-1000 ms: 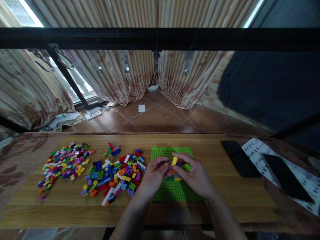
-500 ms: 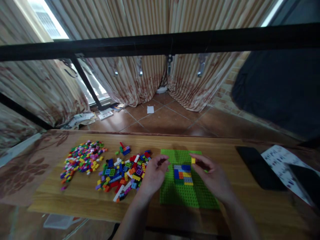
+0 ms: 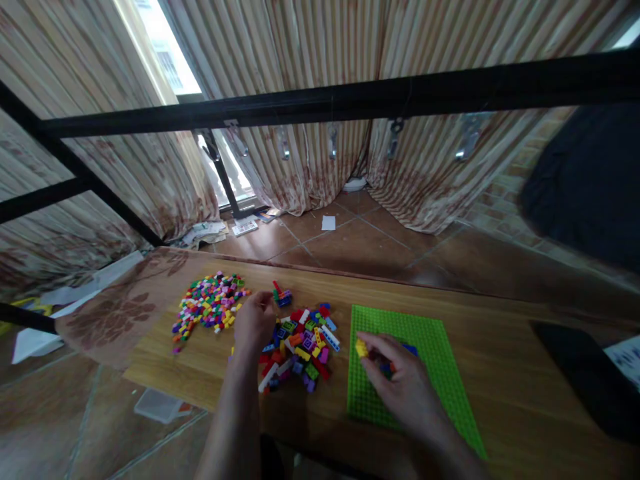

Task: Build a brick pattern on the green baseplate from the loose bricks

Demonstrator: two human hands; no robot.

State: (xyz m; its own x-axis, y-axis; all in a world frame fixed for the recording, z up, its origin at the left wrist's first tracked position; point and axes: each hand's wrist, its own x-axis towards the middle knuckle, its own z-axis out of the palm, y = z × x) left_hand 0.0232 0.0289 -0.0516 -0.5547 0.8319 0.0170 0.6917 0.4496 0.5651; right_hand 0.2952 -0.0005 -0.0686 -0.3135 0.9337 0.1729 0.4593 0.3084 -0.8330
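Yellow brick [image 3: 361, 347] pinched in right hand [image 3: 403, 381], swinging left hand [image 3: 254, 327] from green baseplate [image 3: 367, 403] towards lower-centre brick pile [image 3: 303, 341], seemingly pausing placement, leaving left grip unreadable.

Wood tabletop [image 3: 505, 347] holds, from view centre, small bricks [image 3: 210, 301] at 8 o'clock, larger bricks [image 3: 303, 353] 6, green baseplate [image 3: 445, 377] 5, black slab [image 3: 585, 380] 4.
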